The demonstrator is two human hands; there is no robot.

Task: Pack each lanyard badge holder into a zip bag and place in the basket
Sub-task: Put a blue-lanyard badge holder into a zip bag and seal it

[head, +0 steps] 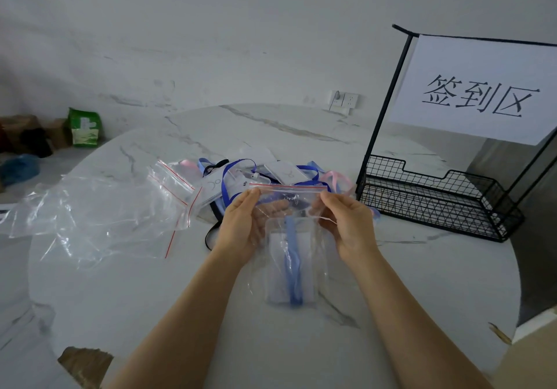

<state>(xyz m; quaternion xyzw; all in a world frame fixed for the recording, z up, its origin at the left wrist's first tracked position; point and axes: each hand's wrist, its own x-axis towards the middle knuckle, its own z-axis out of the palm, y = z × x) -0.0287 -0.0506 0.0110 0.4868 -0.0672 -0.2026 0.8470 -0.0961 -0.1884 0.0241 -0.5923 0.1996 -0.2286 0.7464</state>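
Marble table (150, 298) in view: above its middle the zip bag (319, 256) is pinched at both ends of its red seal by the left hand (241, 225) and right hand (346, 222). Inside, the badge holder (280, 271) is seen, light and flat. Thin, slippery film is judged best gripped along the stiffer seal.

zip bag (289, 238): clear glossy plastic | basket (431, 204): black matt wire | table (211, 298): smooth white marble look

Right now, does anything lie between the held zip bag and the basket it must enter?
Nothing visible blocks it. The left hand and right hand hold the zip bag left of the basket; only table and flat ribbon ends lie between.
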